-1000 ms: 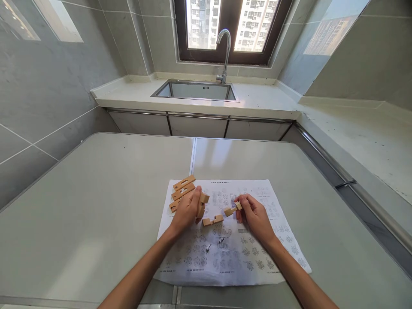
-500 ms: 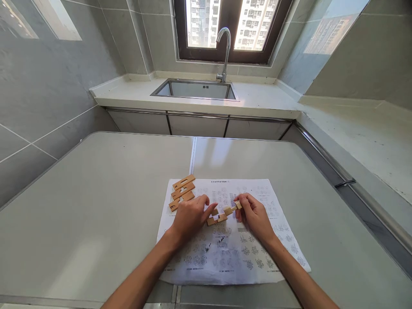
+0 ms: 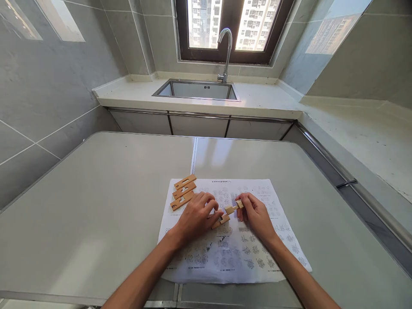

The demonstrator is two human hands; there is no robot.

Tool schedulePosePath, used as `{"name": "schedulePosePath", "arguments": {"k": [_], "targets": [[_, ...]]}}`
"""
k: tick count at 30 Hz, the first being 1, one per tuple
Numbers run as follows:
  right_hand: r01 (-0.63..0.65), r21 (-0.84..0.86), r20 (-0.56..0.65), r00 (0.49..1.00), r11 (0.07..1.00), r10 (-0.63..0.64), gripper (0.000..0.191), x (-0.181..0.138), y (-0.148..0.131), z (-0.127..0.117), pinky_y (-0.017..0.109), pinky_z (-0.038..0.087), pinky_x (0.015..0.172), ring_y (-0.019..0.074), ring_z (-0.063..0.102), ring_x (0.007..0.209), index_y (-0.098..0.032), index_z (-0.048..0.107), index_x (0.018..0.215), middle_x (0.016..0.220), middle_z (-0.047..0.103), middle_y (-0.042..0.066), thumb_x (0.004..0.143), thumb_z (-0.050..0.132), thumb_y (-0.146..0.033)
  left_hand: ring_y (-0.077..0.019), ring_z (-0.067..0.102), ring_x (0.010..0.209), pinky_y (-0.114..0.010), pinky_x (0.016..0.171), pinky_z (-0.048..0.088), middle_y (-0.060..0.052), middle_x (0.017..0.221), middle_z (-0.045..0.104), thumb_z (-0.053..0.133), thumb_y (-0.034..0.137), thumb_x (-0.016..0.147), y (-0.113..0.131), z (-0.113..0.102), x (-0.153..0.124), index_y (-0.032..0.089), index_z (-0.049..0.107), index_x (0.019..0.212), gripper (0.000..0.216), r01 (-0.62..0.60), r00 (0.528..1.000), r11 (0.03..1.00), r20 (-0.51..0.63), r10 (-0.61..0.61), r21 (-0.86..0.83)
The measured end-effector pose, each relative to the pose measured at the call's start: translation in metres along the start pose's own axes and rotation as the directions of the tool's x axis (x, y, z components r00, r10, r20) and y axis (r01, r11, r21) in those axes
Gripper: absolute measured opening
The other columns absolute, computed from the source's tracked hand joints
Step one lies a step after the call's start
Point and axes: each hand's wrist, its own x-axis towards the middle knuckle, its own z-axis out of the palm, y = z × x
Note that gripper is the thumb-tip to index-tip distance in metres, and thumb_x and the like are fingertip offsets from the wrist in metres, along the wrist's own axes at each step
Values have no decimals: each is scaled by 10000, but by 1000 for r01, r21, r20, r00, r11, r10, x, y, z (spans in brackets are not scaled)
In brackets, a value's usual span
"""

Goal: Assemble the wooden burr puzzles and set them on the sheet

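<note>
Between the thumb and fingers of my right hand (image 3: 255,216) is the right end of a notched wooden puzzle piece (image 3: 229,210), with a thin middle and blocky ends. My left hand (image 3: 198,214) is curled over another notched wooden puzzle piece (image 3: 225,219), its thumb and fingers closed at that piece's left part, which they mostly hide. The two pieces lie close together over the printed paper sheet (image 3: 231,274). Left of them, three flat wooden pieces (image 3: 184,190) with cut-outs and dark marks are lined up at the sheet's upper left corner.
The sheet rests on a pale table (image 3: 80,214) with a seam down its middle. Beyond the table's far edge are a counter with a sink (image 3: 196,89) and a faucet (image 3: 228,56) under a window. Another counter (image 3: 360,128) runs along the right.
My left hand has moved slightly right, and its fingers have closed down over the lower wooden piece. A small block beside it is now hidden. My right hand keeps its hold.
</note>
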Motion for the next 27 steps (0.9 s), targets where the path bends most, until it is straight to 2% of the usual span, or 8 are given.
{"name": "schedulePosePath", "arguments": {"k": [3,8,11,15,20,22,24,27], "targets": [[-10,41,-3,1000,999,10,466,1,-1,-1,266,418,527,158,522,510,-224,647,912,548,600,-26,1010,531,-665,-231,620,943,-373,857,496,-87,1027,681,607,366,1028,2,-3,-1,204,623,870,227,-71,996,997,50,73,-43],[-14,68,-6,1000,998,14,473,1,-1,-1,260,405,524,147,510,506,-215,649,915,554,601,-23,1011,537,-665,-268,612,1064,-412,915,505,-103,1136,671,760,520,901,-1,-5,-2,212,652,923,328,-184,972,979,131,194,-87],[-23,68,-4,1000,997,24,478,2,1,-1,260,409,531,150,517,517,-216,653,918,556,603,-20,1006,541,-672,-265,621,1083,-403,915,507,-98,1164,668,781,419,894,-2,-2,-1,213,656,913,242,-211,968,973,116,221,-87],[-27,70,2,1000,997,27,477,2,3,-2,262,410,533,152,516,515,-222,656,909,559,607,-21,997,550,-678,-241,633,1069,-388,927,509,-97,1177,673,692,305,967,0,-1,-2,207,647,867,147,-179,980,977,71,188,-113],[-11,76,5,1000,997,11,476,2,-1,-1,269,424,540,154,521,511,-217,661,902,561,615,-19,1001,550,-670,-256,624,1109,-393,946,502,-124,1238,655,682,315,977,5,-6,-2,195,630,902,151,-14,999,957,37,25,-288],[-9,109,-6,1000,994,10,470,3,-2,-2,268,422,537,148,515,508,-212,665,907,574,619,-17,1004,556,-659,-250,629,1089,-375,927,500,-130,1199,655,655,341,994,7,-9,0,189,623,907,178,62,998,896,35,-52,-439],[-16,154,-18,1000,988,19,463,4,-3,-3,265,418,529,141,508,508,-207,669,918,589,621,-17,1004,566,-650,-217,641,948,-340,844,501,-105,1030,672,587,398,1032,8,-11,2,184,610,906,249,187,981,761,83,-174,-621],[-38,201,-29,999,979,45,451,6,-2,-4,259,415,525,134,505,514,-204,669,921,604,626,-15,1000,583,-640,-153,578,678,-296,683,467,-21,795,605,460,517,1074,6,-10,6,188,557,889,390,385,892,369,238,-385,-846]]}}
